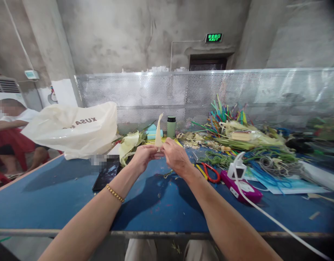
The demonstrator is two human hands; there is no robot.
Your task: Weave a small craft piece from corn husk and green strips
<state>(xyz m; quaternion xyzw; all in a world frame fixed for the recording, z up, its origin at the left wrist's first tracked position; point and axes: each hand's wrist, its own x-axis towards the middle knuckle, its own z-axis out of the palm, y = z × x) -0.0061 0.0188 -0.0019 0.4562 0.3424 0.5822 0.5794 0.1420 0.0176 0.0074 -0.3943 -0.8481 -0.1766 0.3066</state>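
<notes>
Both of my hands meet above the middle of the blue table, pinching the base of a pale, pointed strip of dried husk or leaf that stands upright. My left hand grips it from the left with fingers closed. On the other side, my right hand is closed on the same base, thumb and fingers together. The strip's lowest end is hidden by my fingers. Just behind stands a green bottle with a black lid. Yellowish husk leaves lie left of my hands.
A white plastic bag and a dark tablet are on the left. Right are red-handled scissors, a purple box with a white cable, and heaped plant fibres. A perforated metal screen borders the back; a person sits far left.
</notes>
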